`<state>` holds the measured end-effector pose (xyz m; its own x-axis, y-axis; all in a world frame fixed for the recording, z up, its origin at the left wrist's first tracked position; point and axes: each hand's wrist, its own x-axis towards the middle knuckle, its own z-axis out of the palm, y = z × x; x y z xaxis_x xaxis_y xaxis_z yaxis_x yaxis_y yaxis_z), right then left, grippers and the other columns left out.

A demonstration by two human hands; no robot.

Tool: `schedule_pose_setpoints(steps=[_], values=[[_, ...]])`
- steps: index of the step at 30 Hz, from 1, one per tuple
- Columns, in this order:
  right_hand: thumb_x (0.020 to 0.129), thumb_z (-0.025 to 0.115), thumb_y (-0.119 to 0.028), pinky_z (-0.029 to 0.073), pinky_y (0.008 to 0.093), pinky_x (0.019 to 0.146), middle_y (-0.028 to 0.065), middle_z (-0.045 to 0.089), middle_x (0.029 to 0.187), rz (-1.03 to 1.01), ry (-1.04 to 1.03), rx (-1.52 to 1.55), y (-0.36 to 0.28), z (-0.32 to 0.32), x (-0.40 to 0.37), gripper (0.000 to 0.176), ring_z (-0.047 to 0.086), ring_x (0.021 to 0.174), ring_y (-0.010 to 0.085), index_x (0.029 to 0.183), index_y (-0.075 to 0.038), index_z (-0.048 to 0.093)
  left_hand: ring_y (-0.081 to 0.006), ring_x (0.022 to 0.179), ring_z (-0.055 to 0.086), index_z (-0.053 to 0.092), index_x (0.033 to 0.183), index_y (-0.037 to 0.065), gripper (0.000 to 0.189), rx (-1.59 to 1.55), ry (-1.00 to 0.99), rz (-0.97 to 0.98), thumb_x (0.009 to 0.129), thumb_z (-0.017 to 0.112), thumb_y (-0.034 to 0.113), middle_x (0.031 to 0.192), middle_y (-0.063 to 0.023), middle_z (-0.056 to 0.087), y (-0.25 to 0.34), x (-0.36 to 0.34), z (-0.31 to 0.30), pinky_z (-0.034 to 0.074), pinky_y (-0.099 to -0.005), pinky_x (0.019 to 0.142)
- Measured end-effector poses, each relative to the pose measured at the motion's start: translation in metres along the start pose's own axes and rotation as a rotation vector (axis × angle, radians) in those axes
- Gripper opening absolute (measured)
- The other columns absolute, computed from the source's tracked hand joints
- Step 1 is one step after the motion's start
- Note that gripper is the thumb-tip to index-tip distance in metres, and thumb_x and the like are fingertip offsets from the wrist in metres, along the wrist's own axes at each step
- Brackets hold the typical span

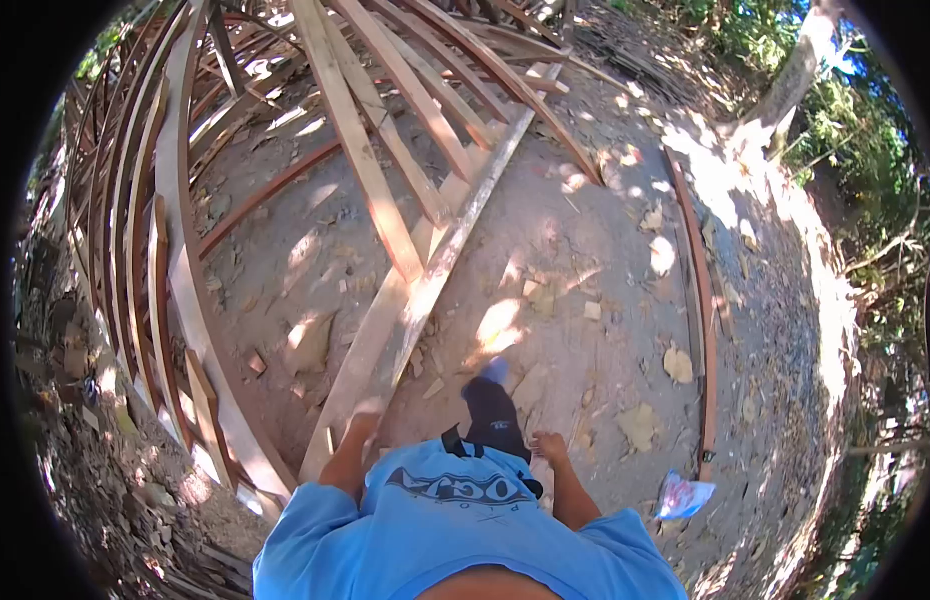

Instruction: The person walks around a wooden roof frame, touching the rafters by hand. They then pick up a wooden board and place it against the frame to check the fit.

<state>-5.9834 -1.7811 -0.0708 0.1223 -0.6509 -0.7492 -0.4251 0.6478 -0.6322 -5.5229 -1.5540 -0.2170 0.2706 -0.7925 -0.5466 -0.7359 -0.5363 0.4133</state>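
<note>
My left hand [360, 427] hangs low beside my body, overlapping the near end of a long wooden plank [353, 395] in this view. Bright sunlight washes out its fingers, so I cannot tell whether they hold anything. On the other side, my right hand [550, 446] hangs beside my leg with its fingers loosely apart and nothing visible in them. Beyond my left hand, a narrow, pale-edged board [450, 250] runs away along the plank. Several sawn timber beams [360, 150] fan out with their near ends resting over it. One dark-trousered leg [493, 415] steps forward between my hands.
Many long timbers [175, 190] are stacked on the left. A reddish beam [693, 280] lies along the ground at right, with a white and blue plastic bag [683, 495] by its near end. Dry leaves [640, 425] and offcuts litter the dirt. A tree trunk [800, 65] stands behind.
</note>
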Motion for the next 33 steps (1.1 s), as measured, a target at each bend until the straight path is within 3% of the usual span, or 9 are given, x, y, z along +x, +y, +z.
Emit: schedule_pose_setpoints(steps=[1, 5, 15, 19, 22, 28, 29, 30, 33], values=[[0.081, 0.051, -0.022, 0.047, 0.0306, 0.048, 0.012, 0.062, 0.071, 0.012, -0.013, -0.008, -0.018, -0.009, 0.026, 0.027, 0.058, 0.054, 0.0195, 0.092, 0.001, 0.062, -0.0246, 0.065, 0.06, 0.059, 0.09, 0.001, 0.039, -0.51, -0.17, -0.588, 0.081, 0.053, 0.039, 0.077, -0.0124, 0.061, -0.005, -0.001, -0.001, 0.047, -0.0439, 0.058], [0.085, 0.045, -0.02, 0.051, 0.0351, 0.055, 0.0163, 0.063, 0.079, -0.036, -0.062, -0.108, -0.063, -0.056, 0.15, 0.031, 0.06, 0.061, 0.0235, 0.102, 0.001, 0.06, -0.025, 0.06, 0.06, 0.057, 0.093, 0.005, 0.038, -0.863, -0.052, -0.95, 0.081, 0.051, 0.04, 0.078, -0.0117, 0.06, 0.049, -0.004, -0.046, 0.046, -0.0432, 0.051], [0.076, 0.056, -0.03, 0.05, 0.041, 0.066, 0.0112, 0.066, 0.081, -0.846, -0.031, -1.479, -0.295, -0.116, 0.39, 0.025, 0.064, 0.069, 0.0254, 0.093, -0.014, 0.065, -0.0207, 0.067, 0.06, 0.059, 0.103, 0.003, 0.032, -0.883, 0.326, -0.189, 0.085, 0.051, 0.028, 0.079, -0.0102, 0.061, 0.284, 0.273, -0.21, 0.048, -0.0328, 0.057], [0.078, 0.052, -0.027, 0.049, 0.0413, 0.066, 0.0192, 0.063, 0.078, -0.549, 0.046, -0.682, -0.42, -0.101, 0.401, 0.027, 0.062, 0.073, 0.0353, 0.091, -0.008, 0.066, -0.0128, 0.063, 0.057, 0.061, 0.092, 0.008, 0.025, -1.189, 0.184, -0.168, 0.085, 0.054, 0.03, 0.07, -0.0055, 0.059, 0.389, 0.342, -0.292, 0.044, -0.0273, 0.052], [0.08, 0.051, -0.032, 0.047, 0.0383, 0.064, 0.0181, 0.064, 0.078, -0.23, -0.078, -0.279, -0.494, -0.098, 0.391, 0.035, 0.061, 0.067, 0.0255, 0.093, -0.002, 0.063, -0.0184, 0.069, 0.06, 0.06, 0.092, 0.007, 0.025, -1.101, -0.029, -0.286, 0.084, 0.054, 0.03, 0.074, -0.0075, 0.063, 0.378, 0.416, -0.283, 0.048, -0.0315, 0.061], [0.079, 0.052, -0.035, 0.045, 0.0379, 0.056, 0.0118, 0.062, 0.069, -0.55, 0.049, -0.776, -0.456, -0.157, 0.527, 0.034, 0.059, 0.06, 0.0218, 0.078, -0.003, 0.062, -0.023, 0.068, 0.063, 0.059, 0.101, 0.002, 0.041, -0.23, -0.464, -0.151, 0.077, 0.065, 0.034, 0.073, -0.0116, 0.062, 0.29, 0.56, -0.227, 0.049, -0.0376, 0.056], [0.081, 0.052, -0.037, 0.046, 0.0354, 0.055, 0.0108, 0.061, 0.073, -1.217, 0.168, -1.317, -0.41, -0.184, 0.584, 0.033, 0.057, 0.058, 0.0204, 0.083, -0.006, 0.062, -0.024, 0.071, 0.062, 0.06, 0.101, 0.003, 0.042, -0.204, -0.391, -0.26, 0.077, 0.063, 0.036, 0.076, -0.0126, 0.062, 0.285, 0.581, -0.236, 0.048, -0.0383, 0.06], [0.074, 0.052, -0.024, 0.048, 0.0407, 0.065, 0.0108, 0.064, 0.092, -0.548, -0.04, -1.403, -0.457, -0.185, 0.552, 0.034, 0.062, 0.079, 0.029, 0.105, -0.012, 0.061, -0.025, 0.074, 0.062, 0.06, 0.102, 0.004, 0.042, -0.227, -0.347, -0.327, 0.077, 0.062, 0.038, 0.079, -0.0135, 0.063, 0.294, 0.605, -0.257, 0.047, -0.039, 0.064], [0.077, 0.061, -0.013, 0.05, 0.0406, 0.066, 0.0092, 0.063, 0.079, 0.128, 0.049, 0.372, -0.44, -0.209, 0.585, 0.02, 0.062, 0.078, 0.0236, 0.095, -0.003, 0.061, -0.0281, 0.084, 0.061, 0.063, 0.102, 0.006, 0.045, -0.306, -0.177, -0.424, 0.077, 0.058, 0.044, 0.088, -0.0163, 0.063, 0.324, 0.688, -0.331, 0.046, -0.0411, 0.075]])
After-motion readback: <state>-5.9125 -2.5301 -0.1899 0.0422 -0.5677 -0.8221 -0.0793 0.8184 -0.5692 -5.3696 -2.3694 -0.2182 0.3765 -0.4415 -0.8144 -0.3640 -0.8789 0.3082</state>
